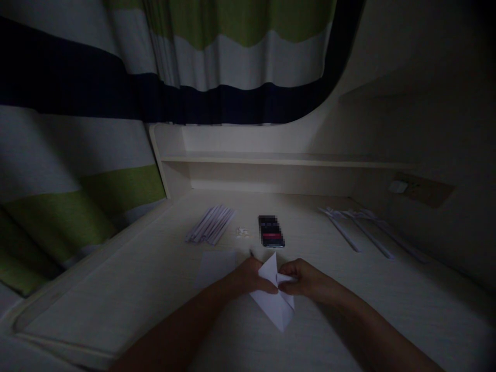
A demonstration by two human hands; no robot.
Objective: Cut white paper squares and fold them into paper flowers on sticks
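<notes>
Between my two hands is a piece of white folded paper (273,307), held just over the desk, with one pointed corner up and another hanging down. My left hand (253,277) is closed on its left side, the thumb lying across the front. On the right edge, my right hand (300,279) pinches a narrow folded or rolled part of the paper between thumb and fingers. A thin dark tip, perhaps of a pen, shows just above my left hand; the rest is hidden. Flat beside my left hand lies a white paper sheet (217,266).
Beyond my hands a phone (272,231) lies on the pale desk (127,289). A bundle of rolled paper sticks (210,225) and small whitish pieces (243,232) lie to its left. Several paper sticks with folded ends (370,235) lie right. A shelf (271,159) and curtain (240,62) stand behind.
</notes>
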